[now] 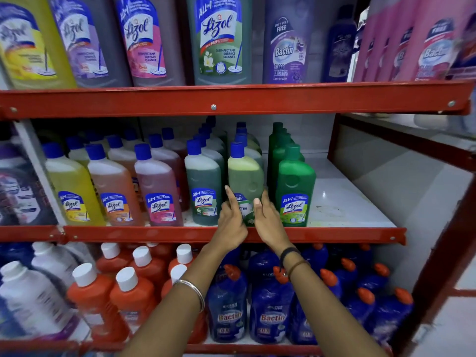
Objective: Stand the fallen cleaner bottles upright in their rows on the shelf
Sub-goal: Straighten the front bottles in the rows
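A pale green cleaner bottle (245, 180) with a blue cap stands upright at the front of its row on the middle shelf (180, 233). My left hand (230, 222) lies against its lower left side, fingers spread. My right hand (268, 217) rests against its lower right side, also with fingers apart. Both hands cover part of the label. A dark green Lizol bottle (203, 184) stands just left of it, and a bright green Lizol bottle (295, 186) just right. Every bottle I see on this shelf is upright.
Yellow (72, 186), orange (113, 189) and pink (158, 189) Lizol rows fill the left of the middle shelf; bare white shelf board (342, 199) lies at the right. Large bottles stand above. Orange (134, 292) and blue Bactin bottles (270, 305) crowd the lower shelf under my arms.
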{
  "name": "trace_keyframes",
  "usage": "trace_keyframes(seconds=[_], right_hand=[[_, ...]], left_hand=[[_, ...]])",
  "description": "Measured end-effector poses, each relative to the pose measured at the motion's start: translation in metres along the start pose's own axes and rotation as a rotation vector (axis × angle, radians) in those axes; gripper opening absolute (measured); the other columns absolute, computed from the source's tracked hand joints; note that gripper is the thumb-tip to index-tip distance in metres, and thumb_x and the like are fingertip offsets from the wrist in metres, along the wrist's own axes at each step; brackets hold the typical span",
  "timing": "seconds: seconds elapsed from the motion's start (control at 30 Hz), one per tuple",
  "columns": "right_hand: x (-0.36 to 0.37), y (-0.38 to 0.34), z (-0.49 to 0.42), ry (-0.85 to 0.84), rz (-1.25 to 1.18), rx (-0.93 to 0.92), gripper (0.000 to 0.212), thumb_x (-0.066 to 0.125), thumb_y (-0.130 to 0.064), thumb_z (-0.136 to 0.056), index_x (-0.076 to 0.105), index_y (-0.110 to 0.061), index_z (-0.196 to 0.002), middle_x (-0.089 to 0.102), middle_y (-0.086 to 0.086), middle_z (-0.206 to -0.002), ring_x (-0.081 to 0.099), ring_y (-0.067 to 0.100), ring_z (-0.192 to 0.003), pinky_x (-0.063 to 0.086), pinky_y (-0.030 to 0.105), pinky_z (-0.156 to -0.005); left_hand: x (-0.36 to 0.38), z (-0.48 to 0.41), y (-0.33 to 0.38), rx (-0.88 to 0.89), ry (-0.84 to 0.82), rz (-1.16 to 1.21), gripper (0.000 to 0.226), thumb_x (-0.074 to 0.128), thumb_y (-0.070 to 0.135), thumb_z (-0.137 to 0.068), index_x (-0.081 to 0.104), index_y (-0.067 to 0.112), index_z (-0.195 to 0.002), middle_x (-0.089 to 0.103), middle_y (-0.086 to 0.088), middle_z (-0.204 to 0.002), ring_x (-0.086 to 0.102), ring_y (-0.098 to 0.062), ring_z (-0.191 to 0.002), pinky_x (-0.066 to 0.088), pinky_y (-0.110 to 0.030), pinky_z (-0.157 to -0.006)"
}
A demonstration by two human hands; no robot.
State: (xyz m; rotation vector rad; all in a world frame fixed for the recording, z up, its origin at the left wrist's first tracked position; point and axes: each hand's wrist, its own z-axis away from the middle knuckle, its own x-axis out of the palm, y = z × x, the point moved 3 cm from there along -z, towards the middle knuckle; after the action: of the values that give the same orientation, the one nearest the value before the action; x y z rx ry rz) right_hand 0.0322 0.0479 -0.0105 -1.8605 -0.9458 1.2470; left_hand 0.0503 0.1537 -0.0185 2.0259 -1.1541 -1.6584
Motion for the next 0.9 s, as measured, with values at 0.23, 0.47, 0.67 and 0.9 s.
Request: trace_keyframes(seconds=[0.23, 0.47, 0.67, 0.9], right_hand=[[0.002, 0.002, 0.009, 0.037, 0.042, -0.007, 0.058, 0.024, -0.04, -0.099, 0.008, -0.018, -0.151, 0.039, 0.017, -0.148, 0.04, 0.03, -0.133, 0.032, 0.035, -0.107], [0.033, -0.022, 0.059, 0.474, 0.131, -0.1, 0.056, 0.037, -0.043, -0.094, 0.039, -0.003, -0.133, 0.038, 0.013, -0.13, 0.042, 0.023, -0.116, 0.032, 0.026, -0.098], [0.088, -0.047, 0.045, 0.047, -0.1, -0.091, 0.055, 0.029, -0.036, -0.099, 0.021, -0.011, -0.147, 0.022, 0.004, -0.155, 0.018, 0.008, -0.141, 0.009, 0.017, -0.111], [0.1, -0.059, -0.003, -0.012, -0.228, 0.146, 0.061, 0.023, -0.041, -0.099, 0.007, -0.012, -0.15, 0.013, 0.006, -0.16, 0.012, 0.017, -0.147, 0.01, 0.033, -0.121]], left_hand=[[-0.004, 0.011, -0.004, 0.076, -0.017, -0.037, 0.101, 0.043, -0.003, -0.077, -0.038, 0.021, -0.13, 0.02, -0.026, -0.143, 0.031, -0.043, -0.127, 0.032, -0.052, -0.108], [-0.033, 0.036, -0.011, 0.084, 0.426, 0.131, 0.088, 0.045, -0.01, -0.074, 0.001, 0.014, -0.146, 0.018, -0.021, -0.141, 0.026, -0.035, -0.13, 0.031, -0.044, -0.111], [-0.062, 0.017, -0.048, -0.037, 0.326, 0.189, 0.088, 0.056, 0.007, -0.084, -0.008, 0.006, -0.145, 0.008, -0.027, -0.149, 0.016, -0.04, -0.138, 0.019, -0.044, -0.114], [-0.067, 0.001, -0.066, -0.114, 0.067, 0.162, 0.105, 0.06, 0.014, -0.083, -0.028, 0.018, -0.139, 0.012, -0.029, -0.15, 0.023, -0.042, -0.137, 0.024, -0.046, -0.113]])
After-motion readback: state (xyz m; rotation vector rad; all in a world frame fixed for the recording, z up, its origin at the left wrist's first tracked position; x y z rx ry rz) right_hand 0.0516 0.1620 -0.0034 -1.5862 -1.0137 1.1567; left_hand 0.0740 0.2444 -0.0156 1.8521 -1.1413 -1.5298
